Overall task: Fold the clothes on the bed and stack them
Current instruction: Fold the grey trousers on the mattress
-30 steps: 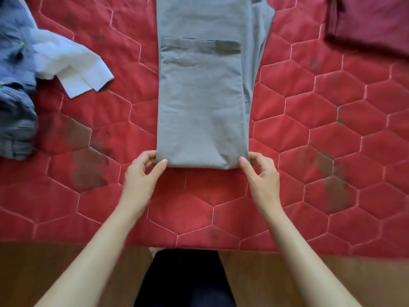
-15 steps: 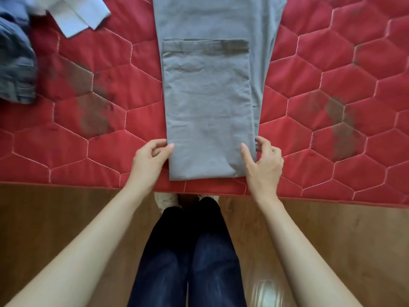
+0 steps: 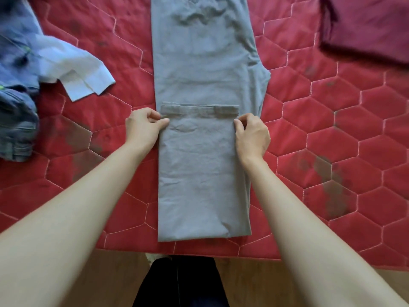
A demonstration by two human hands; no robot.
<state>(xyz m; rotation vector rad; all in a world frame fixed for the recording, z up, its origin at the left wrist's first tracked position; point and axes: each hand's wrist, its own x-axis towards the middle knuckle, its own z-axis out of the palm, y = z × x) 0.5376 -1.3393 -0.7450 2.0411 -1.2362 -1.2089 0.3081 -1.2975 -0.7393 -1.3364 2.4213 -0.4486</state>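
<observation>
1. The grey trousers (image 3: 199,162) lie lengthwise on the red bed cover (image 3: 332,134), long axis running straight away from the person.
2. The left hand (image 3: 143,127) and right hand (image 3: 251,135) pinch the folded layer's side edges near its hem (equally near, fold likely goes forward).

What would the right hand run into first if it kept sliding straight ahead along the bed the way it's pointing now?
Probably the grey trousers themselves: the right hand pinches the folded layer's edge just below the hem, and the unfolded part bulges out ahead of it. Beyond that looks like bare red quilt, though depth is unclear.
</observation>
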